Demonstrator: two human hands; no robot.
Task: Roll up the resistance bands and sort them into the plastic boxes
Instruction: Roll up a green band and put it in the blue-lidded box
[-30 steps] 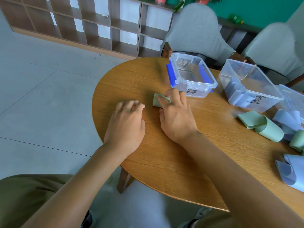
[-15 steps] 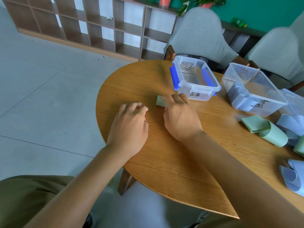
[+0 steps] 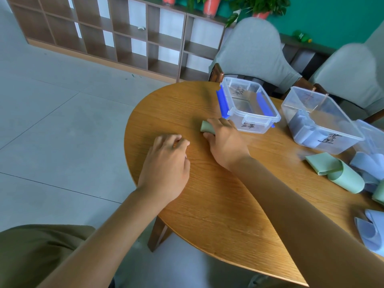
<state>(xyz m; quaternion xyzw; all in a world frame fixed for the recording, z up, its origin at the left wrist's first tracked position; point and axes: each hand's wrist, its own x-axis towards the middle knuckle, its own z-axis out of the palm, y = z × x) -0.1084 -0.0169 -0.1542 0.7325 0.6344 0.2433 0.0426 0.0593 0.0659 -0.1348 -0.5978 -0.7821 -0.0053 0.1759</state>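
So, head view, the only one. Right hand [image 3: 225, 142] grips a rolled green band [image 3: 206, 127], thumb below and fingers [image 3: 220, 123] curled over it, on the wooden surface [image 3: 218, 204] just left of the blue-clipped box [image 3: 250, 109]. That box looks empty; the roll appears finished but not yet dropped in. Left hand [image 3: 166, 161] rests on the surface, fingers loosely curled, holding nothing I can make out.

Second clear box [image 3: 320, 119], to the right, holds pale blue bands. I judge the task partly done: loose green bands [image 3: 334, 171] and blue bands [image 3: 369, 231] lie unrolled at the right edge.

Materials: bands are thin, matte, floppy, lying in soft loops. Boxes are rigid clear plastic with handwritten labels. The surface is smooth, rounded, with visible grain.
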